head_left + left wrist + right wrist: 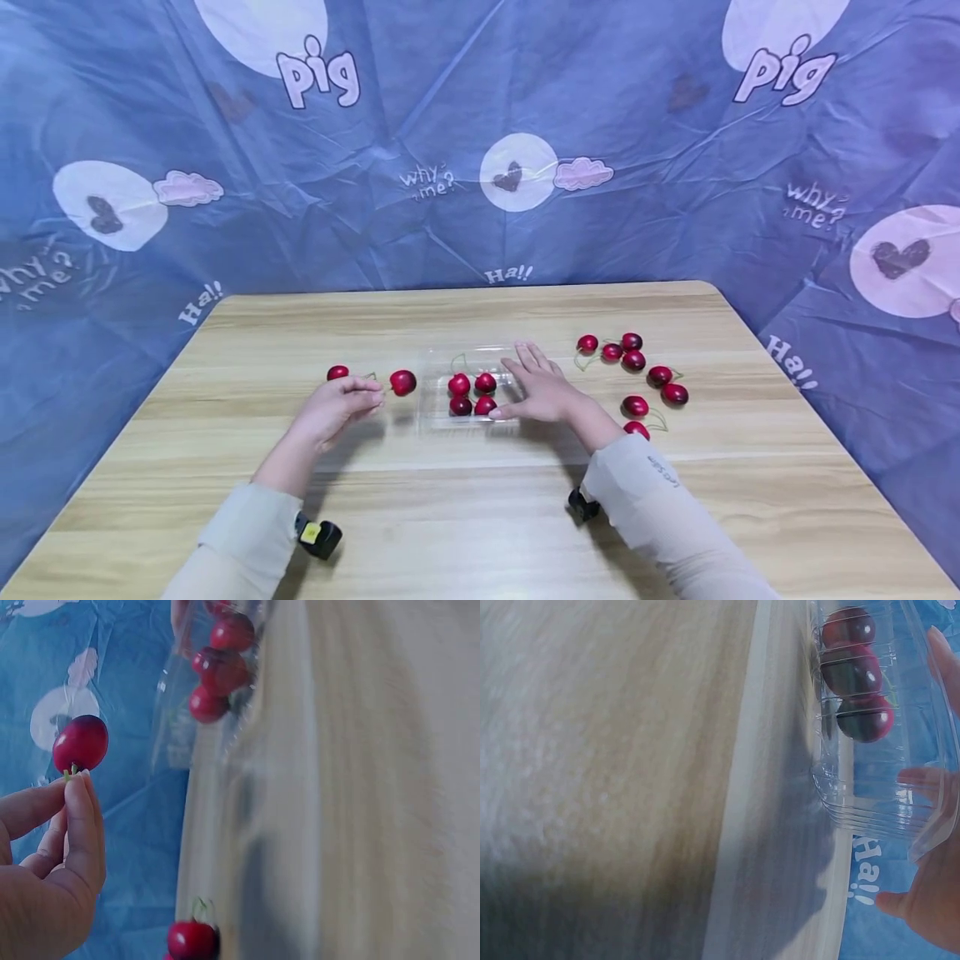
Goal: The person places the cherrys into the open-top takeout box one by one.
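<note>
My left hand (335, 410) pinches the green stem of a dark red cherry (402, 382) between thumb and fingertips. In the left wrist view this cherry (81, 743) is raised above the fingers. Just right of it stands a clear plastic box (433, 408) with several cherries (459, 384) grouped inside. My right hand (543, 393) lies over the box's right end, its fingers spread and fairly straight toward the far rim and the thumb near the front side. Through the clear wall (922, 817), the right wrist view shows part of that hand.
Several loose cherries (633, 360) with stems lie on the wooden table (480, 508) to the right, some close to the right forearm. Another cherry (337, 372) lies behind the left hand. A blue printed cloth (420, 233) hangs behind the table.
</note>
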Demonstrator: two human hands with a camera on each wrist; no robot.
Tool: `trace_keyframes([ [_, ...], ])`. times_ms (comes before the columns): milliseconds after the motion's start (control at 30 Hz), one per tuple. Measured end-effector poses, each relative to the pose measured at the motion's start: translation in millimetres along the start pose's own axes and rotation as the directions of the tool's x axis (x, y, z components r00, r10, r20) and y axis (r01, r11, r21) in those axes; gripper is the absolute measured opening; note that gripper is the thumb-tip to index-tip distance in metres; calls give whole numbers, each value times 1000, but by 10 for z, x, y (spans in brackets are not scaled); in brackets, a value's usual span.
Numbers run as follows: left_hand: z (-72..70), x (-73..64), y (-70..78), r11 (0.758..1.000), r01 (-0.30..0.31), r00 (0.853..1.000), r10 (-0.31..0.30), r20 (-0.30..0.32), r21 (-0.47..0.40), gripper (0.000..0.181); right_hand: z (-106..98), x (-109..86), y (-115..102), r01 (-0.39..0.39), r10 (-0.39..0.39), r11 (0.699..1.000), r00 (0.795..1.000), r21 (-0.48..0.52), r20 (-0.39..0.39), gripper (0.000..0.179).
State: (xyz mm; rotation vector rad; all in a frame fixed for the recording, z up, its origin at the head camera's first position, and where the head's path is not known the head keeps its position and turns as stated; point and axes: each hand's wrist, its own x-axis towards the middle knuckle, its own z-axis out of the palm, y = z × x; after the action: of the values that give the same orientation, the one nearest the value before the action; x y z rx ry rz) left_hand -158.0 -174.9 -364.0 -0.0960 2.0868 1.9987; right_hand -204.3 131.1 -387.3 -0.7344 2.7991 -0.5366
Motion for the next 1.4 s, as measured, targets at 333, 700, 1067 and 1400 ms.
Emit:
trace_keyframes([
  [333, 259, 232, 109, 1000, 7, 1000, -7, 13, 16, 27, -13, -23, -7, 5, -5, 1000, 1000, 10, -3, 94],
  [700, 484, 467, 137, 994, 26, 998, -31, 53, 103, 23, 7, -37, 17, 9, -9, 1000, 1000, 6, -10, 97],
  [1067, 614, 594, 187, 964, 20, 995, -46, 91, 264, 18, 13, -11, 22, 15, -15, 1000, 1000, 17, -17, 95],
  [1400, 687, 680, 228, 925, 30, 991, -78, 112, 379, 14, -1, -11, 22, 6, -6, 1000, 1000, 24, -4, 97],
])
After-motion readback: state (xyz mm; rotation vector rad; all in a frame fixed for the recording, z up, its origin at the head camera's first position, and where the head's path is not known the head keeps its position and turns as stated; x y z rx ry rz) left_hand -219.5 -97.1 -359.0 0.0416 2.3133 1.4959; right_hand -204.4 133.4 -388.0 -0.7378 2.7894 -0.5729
